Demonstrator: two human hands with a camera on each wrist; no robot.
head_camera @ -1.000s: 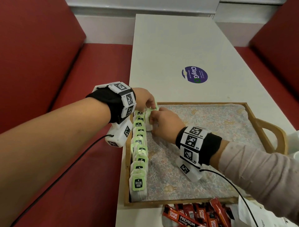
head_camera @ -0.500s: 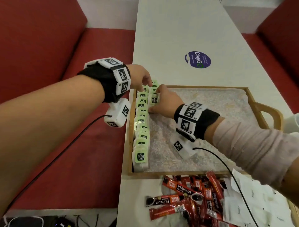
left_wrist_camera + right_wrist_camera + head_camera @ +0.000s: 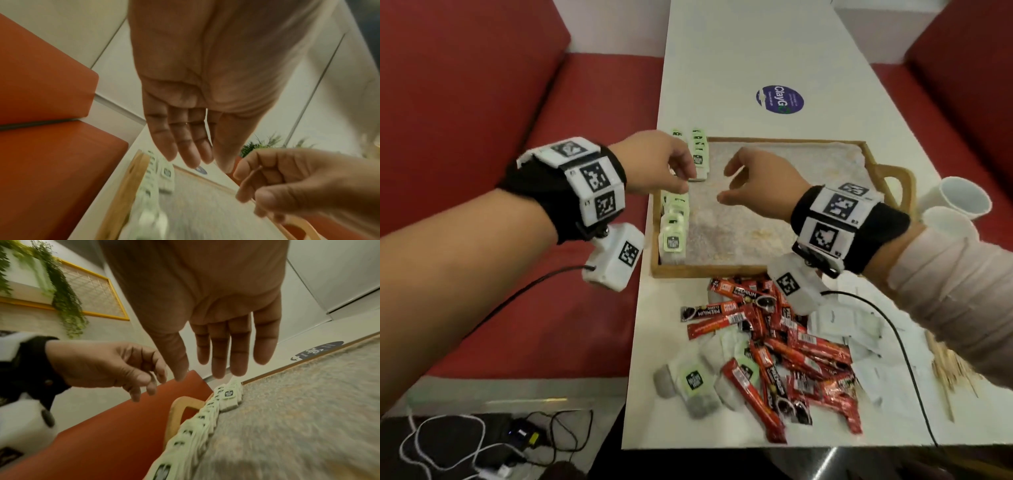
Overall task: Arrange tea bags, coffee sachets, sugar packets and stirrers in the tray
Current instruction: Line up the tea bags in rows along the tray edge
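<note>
Both the left hand [image 3: 657, 164] and right hand [image 3: 760, 181] are held loosely spread, empty, above the tray [image 3: 709, 270]; part of the tea bags [image 3: 673, 222] row is hidden, perhaps touched.

Head view steeply down over the tray [image 3: 825, 141]; wrist views close under each palm, sharing its tea-bag row [image 3: 197, 423].

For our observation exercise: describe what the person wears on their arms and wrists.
Each wrist carries a black band with white blocks bearing black square markers, a white camera box hanging below, and a black cable. The right arm has a pale pink sleeve; the left is bare.
</note>
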